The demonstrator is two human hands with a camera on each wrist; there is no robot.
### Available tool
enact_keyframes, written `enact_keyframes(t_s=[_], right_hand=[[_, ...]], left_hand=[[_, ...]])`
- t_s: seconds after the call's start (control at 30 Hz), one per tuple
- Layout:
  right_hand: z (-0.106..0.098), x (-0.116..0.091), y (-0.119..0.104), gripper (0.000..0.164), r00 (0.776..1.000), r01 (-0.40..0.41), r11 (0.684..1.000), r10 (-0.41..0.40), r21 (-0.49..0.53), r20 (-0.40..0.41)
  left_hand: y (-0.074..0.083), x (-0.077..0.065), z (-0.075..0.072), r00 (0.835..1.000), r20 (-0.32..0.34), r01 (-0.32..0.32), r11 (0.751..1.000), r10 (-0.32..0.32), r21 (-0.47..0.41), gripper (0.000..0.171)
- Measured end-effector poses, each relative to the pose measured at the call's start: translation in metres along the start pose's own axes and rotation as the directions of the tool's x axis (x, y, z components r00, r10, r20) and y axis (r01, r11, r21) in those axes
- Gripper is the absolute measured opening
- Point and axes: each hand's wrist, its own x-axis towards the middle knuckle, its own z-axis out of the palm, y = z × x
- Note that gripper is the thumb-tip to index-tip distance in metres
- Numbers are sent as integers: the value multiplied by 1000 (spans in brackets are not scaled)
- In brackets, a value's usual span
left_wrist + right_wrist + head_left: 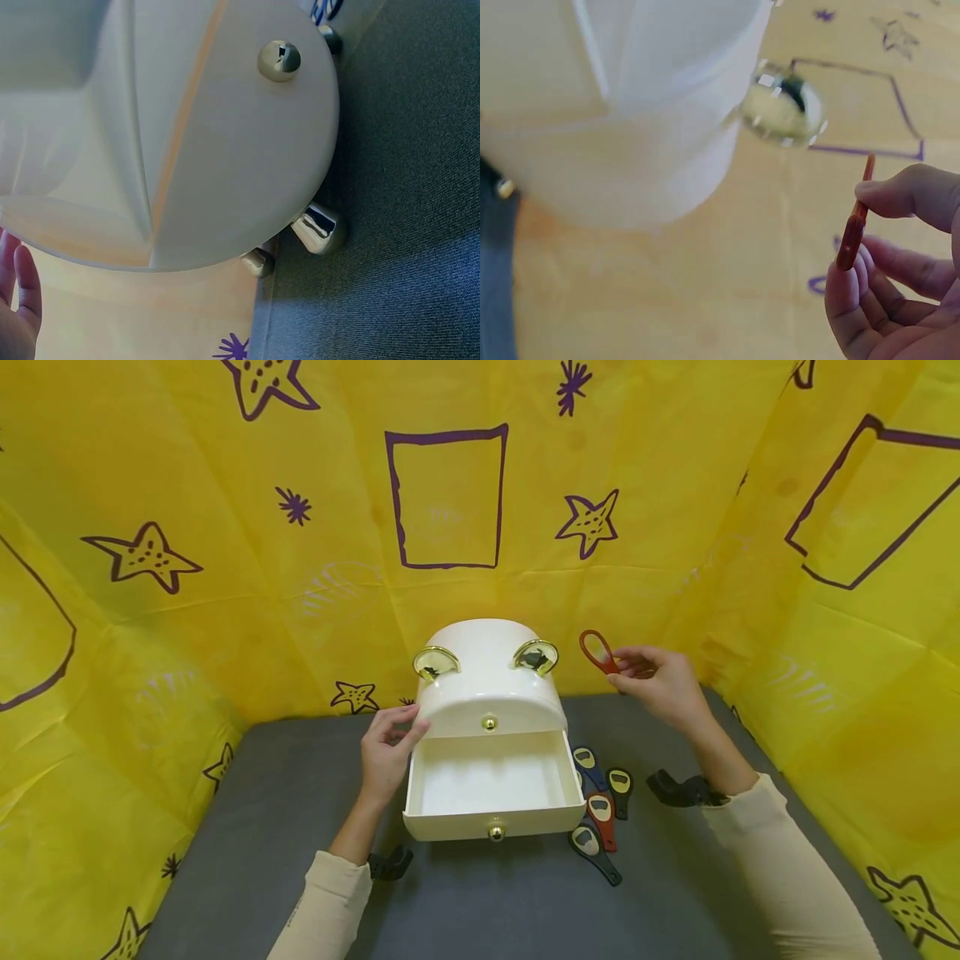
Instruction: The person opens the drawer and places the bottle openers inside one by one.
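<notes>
In the head view, my right hand pinches a red bottle opener by its handle, held up to the right of a white box with gold trim. The right wrist view shows the red opener edge-on between thumb and fingers. At the box's left side, my left hand rests with loosely bent fingers touching its edge. The box's lower drawer is pulled out, and its white floor is bare. Right beside the drawer lie several bottle openers, including a red one and a black one.
Two round gold-rimmed pieces stick out from the box's upper front. Gold knobs mark the drawers. A grey cloth covers the table. Yellow patterned fabric hangs close behind the box and along both sides.
</notes>
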Motion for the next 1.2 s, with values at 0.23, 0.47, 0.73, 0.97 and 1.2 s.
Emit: enact_keyframes(t_s=[0.23, 0.47, 0.73, 0.97, 1.2], right_hand=[[5, -8, -23, 35, 998, 58, 998, -58, 13, 7], [16, -15, -47, 32, 987, 158, 987, -159, 37, 16], [43, -23, -67, 31, 970, 218, 973, -224, 72, 90], [74, -38, -73, 27, 946, 248, 958, -271, 144, 175], [103, -46, -72, 23, 905, 259, 954, -294, 151, 307]], left_hand=[[1, 1, 1, 1000, 0, -2, 1000, 2, -6, 22], [1, 1, 0, 1000, -9, 11, 1000, -11, 6, 22], [1, 2, 0, 1000, -11, 6, 1000, -6, 6, 23], [2, 0, 1, 1000, -10, 30, 999, -30, 18, 22], [4, 0, 2, 1000, -8, 13, 1000, -13, 13, 22]])
